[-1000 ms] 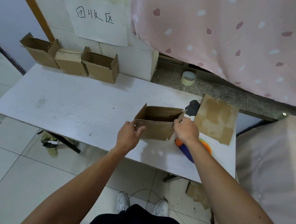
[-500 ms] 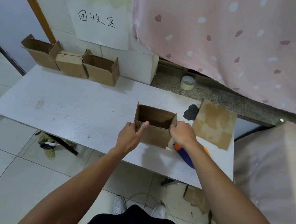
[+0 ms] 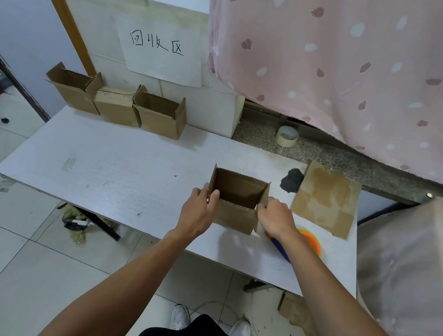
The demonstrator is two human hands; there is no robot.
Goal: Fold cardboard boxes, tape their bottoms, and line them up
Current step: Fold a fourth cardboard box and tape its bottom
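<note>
A small brown cardboard box stands open-topped on the white table, squared up. My left hand grips its left near corner, thumb over the rim. My right hand pinches the right near corner. Three folded boxes stand in a row at the table's back left: one, a second and a third. A flat cardboard blank lies to the right of the held box. An orange and blue tape dispenser lies partly hidden under my right forearm.
A roll of tape sits on the stone ledge behind the table. A pink curtain hangs above it. White blocks with a paper sign back the row. A black patch marks the tabletop. Cardboard scrap lies on the floor.
The box has gone from skewed to a squared rectangle, its right flap now upright. Both hands stayed on its near corners.
</note>
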